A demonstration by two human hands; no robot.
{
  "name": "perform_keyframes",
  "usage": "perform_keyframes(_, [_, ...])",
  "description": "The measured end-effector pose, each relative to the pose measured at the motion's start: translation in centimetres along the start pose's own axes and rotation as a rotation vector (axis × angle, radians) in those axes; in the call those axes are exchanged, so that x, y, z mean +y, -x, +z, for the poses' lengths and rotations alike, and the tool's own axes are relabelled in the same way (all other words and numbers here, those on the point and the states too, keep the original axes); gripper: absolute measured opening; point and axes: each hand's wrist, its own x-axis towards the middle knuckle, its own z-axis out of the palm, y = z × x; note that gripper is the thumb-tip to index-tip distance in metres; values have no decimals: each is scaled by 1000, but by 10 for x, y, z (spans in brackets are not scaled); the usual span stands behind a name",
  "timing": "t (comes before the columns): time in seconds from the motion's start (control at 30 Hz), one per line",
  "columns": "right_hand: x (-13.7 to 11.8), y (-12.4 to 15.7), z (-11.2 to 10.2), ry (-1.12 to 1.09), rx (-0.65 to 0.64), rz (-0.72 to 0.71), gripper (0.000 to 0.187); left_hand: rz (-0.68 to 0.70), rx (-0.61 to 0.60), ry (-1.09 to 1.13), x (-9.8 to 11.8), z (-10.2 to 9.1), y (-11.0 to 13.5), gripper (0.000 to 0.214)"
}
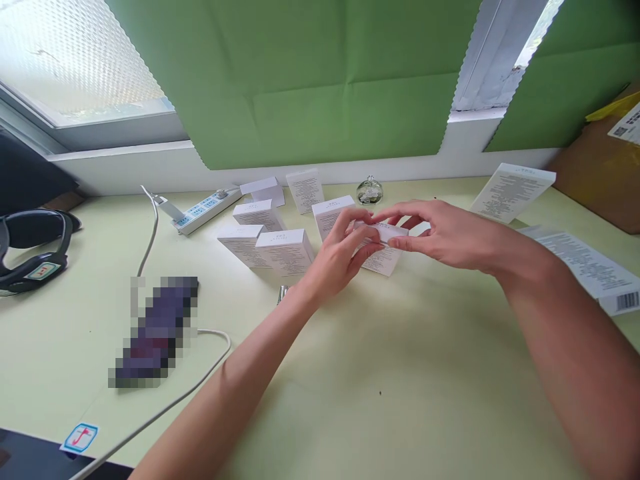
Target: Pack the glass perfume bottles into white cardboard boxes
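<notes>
Both hands meet over the middle of the pale green table (400, 373) around one small white carton (385, 248). My left hand (343, 253) pinches its left end with thumb and fingers. My right hand (445, 233) grips its top flap from the right, fingers closed on it. Several more white cartons stand just behind and to the left, such as one (286, 252) and another (244, 243). A round clear glass bottle (369, 191) stands at the back by the wall.
A white power strip (203, 210) with its cable (150, 233) lies at the back left. A blurred dark object (157, 330) lies on the left. Flattened printed cartons (510, 191) lie at right, near a brown cardboard box (600, 173). Dark goggles (30, 257) rest at far left.
</notes>
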Motion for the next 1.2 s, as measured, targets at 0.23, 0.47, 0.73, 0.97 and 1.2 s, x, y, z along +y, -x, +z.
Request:
perform_keyframes(0.23, [3,-2,3,-362,-120,-8,40,-9,-18,41,-2,-3,-3,8])
perform_keyframes(0.47, [2,-3,7,-463,-151,14,48,-13,-55,54,0,-7,-3,9])
perform_keyframes(0.73, [10,-7,8,-615,-235,-2,42,-8,-65,70,0,-7,-3,10])
perform_keyframes(0.97, [-1,-4,10,-501,-166,-26,45,-8,-65,59,-1,-7,-2,10])
perform_keyframes(1.2, [11,-10,13,-717,-283,29,46,-17,-67,116,0,-10,-5,5])
